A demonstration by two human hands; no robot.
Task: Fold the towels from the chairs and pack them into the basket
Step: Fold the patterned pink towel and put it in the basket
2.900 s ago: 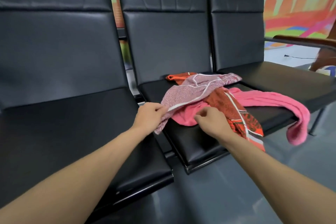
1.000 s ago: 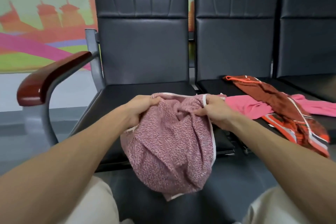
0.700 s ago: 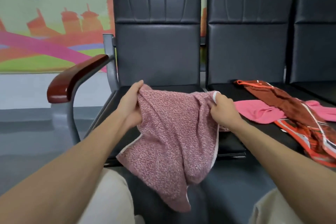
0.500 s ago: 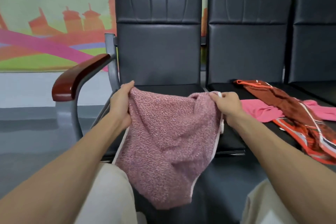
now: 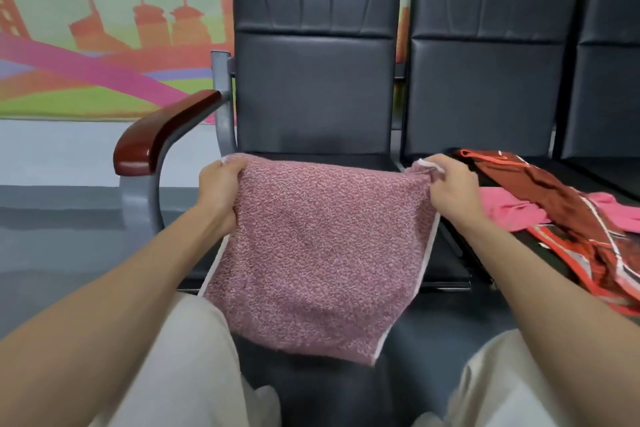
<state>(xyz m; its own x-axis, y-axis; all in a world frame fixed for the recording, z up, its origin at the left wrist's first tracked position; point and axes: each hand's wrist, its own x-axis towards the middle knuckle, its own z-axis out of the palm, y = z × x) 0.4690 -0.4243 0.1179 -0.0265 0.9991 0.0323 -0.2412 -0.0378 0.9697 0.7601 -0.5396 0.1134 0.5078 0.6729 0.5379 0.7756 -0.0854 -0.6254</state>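
1. Painted skyline mural [image 5: 104, 55] on the wall; row of black chairs [image 5: 315, 80] in front of it.
2. Left hand [image 5: 218, 187]: fingers curled, gripping the mottled pink towel [image 5: 318, 253] at its upper left corner.
3. Towel hangs spread flat in front of the leftmost seat, above the knees.
4. Right hand [image 5: 450, 187]: fingers pinching the upper right corner.
5. Red patterned towel [image 5: 568, 211] lies over bright pink towel [image 5: 509, 208] on the next seat.

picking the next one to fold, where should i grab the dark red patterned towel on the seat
Pinch the dark red patterned towel at its orange-edged far corner, coming from above. That corner lies free on the black seat, whereas its middle crosses the pink towel and would likely drag it.
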